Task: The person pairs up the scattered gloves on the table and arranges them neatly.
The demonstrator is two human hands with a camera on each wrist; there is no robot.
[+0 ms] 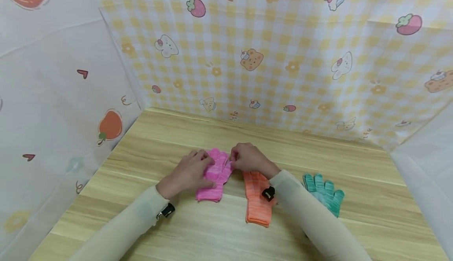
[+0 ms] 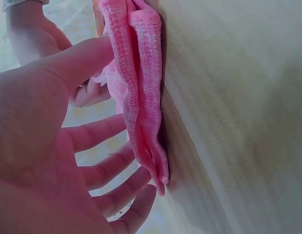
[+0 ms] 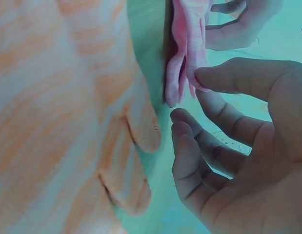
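A pink knitted glove (image 1: 220, 166) lies flat on the table, its fingers toward the back wall; the left wrist view shows its layered cuff edge (image 2: 147, 63). My left hand (image 1: 189, 172) rests on its left side with the fingers spread and lightly bent. From the other side, my right hand (image 1: 250, 158) pinches the tip of a pink glove finger (image 3: 197, 73) between thumb and index finger, while another pink fingertip (image 3: 173, 95) lies just below. Under my right wrist is an orange glove (image 1: 259, 212), partly covered by the forearm.
To the right lies a green glove (image 1: 327, 194), partly hidden by my right sleeve (image 1: 311, 214). The wood-patterned table (image 1: 170, 135) meets a yellow checked cloth (image 1: 226, 84) at the back and a white printed cloth (image 1: 63, 107) on the left.
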